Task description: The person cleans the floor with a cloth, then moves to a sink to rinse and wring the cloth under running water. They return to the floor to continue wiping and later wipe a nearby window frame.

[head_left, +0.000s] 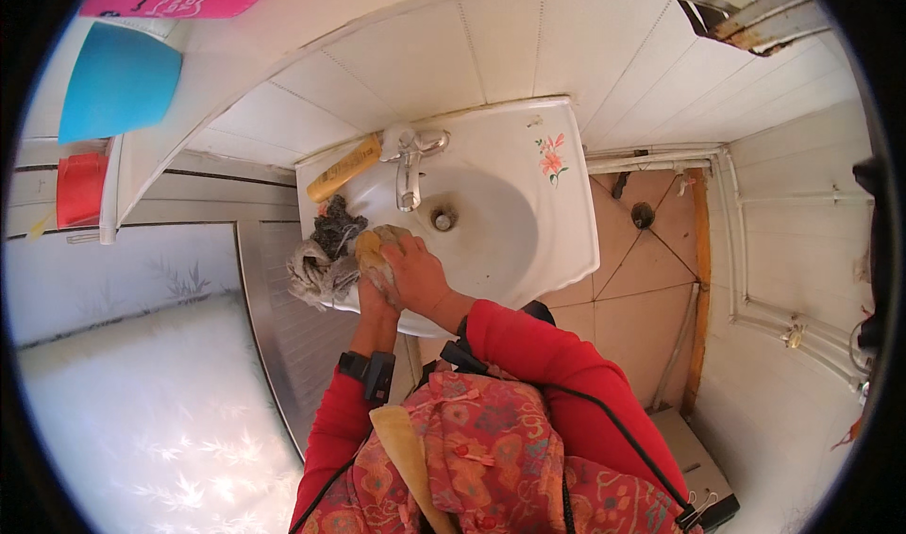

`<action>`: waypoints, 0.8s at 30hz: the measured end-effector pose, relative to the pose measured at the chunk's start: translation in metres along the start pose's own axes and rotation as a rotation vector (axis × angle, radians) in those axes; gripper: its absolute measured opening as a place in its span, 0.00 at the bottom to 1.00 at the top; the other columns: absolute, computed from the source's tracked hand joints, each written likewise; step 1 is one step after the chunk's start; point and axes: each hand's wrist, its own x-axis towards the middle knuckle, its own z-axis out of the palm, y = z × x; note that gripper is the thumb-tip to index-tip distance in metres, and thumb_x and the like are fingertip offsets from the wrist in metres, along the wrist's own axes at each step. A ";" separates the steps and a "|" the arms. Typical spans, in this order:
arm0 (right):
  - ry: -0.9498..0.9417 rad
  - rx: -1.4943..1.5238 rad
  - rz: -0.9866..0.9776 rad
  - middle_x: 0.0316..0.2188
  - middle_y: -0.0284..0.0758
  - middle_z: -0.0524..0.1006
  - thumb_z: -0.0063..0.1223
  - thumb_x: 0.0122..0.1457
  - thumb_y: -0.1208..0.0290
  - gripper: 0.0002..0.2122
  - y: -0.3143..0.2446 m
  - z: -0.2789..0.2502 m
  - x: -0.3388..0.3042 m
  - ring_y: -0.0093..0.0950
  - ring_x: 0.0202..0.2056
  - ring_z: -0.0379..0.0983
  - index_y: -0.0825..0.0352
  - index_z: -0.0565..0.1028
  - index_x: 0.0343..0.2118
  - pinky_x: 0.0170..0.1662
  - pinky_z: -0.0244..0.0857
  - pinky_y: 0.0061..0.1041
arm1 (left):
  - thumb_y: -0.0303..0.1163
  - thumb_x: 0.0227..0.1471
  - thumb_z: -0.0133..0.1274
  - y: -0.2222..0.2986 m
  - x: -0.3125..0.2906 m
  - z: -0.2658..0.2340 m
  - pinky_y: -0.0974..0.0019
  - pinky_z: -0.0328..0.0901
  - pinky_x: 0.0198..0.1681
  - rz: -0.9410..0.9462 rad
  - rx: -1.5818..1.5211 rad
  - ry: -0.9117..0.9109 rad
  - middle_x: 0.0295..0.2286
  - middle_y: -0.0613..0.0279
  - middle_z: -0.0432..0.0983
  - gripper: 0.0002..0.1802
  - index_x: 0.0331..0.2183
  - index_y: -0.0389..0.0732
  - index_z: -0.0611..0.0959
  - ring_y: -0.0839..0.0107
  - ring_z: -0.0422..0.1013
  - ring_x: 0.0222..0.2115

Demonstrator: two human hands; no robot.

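Observation:
My two hands are together over the left front rim of a white washbasin. A wet, yellowish-grey rag is bunched between them. My right hand lies over the rag with its fingers curled round it. Below and to the left, my left hand grips the same rag, its fingers mostly hidden. Against the hands, a grey cloth hangs over the basin's left edge. A dark, crumpled cloth lies just behind that one.
Behind the bowl stands a chrome tap, over the drain. A yellow tube lies left of the tap. A shelf at upper left holds blue and red containers. Pipes run along the right wall.

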 end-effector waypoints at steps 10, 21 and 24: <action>-0.089 0.047 0.034 0.34 0.43 0.69 0.55 0.48 0.59 0.21 0.005 -0.002 0.007 0.43 0.36 0.70 0.65 0.66 0.43 0.37 0.66 0.38 | 0.40 0.60 0.35 -0.005 0.026 -0.045 0.62 0.59 0.52 0.587 1.406 -0.214 0.44 0.63 0.69 0.18 0.48 0.44 0.69 0.65 0.66 0.45; -0.204 0.209 0.068 0.32 0.44 0.75 0.44 0.55 0.55 0.17 0.018 -0.026 0.010 0.43 0.34 0.72 0.65 0.71 0.36 0.37 0.66 0.39 | 0.40 0.57 0.44 0.011 -0.036 0.023 0.68 0.67 0.40 0.083 0.708 0.118 0.41 0.62 0.71 0.20 0.46 0.37 0.73 0.70 0.70 0.40; -0.236 0.206 0.279 0.32 0.43 0.75 0.46 0.55 0.59 0.13 0.030 -0.055 0.005 0.44 0.34 0.72 0.65 0.73 0.33 0.37 0.65 0.40 | 0.39 0.53 0.52 0.030 -0.045 0.044 0.71 0.66 0.37 0.133 0.907 -0.023 0.38 0.62 0.72 0.18 0.40 0.36 0.77 0.75 0.69 0.35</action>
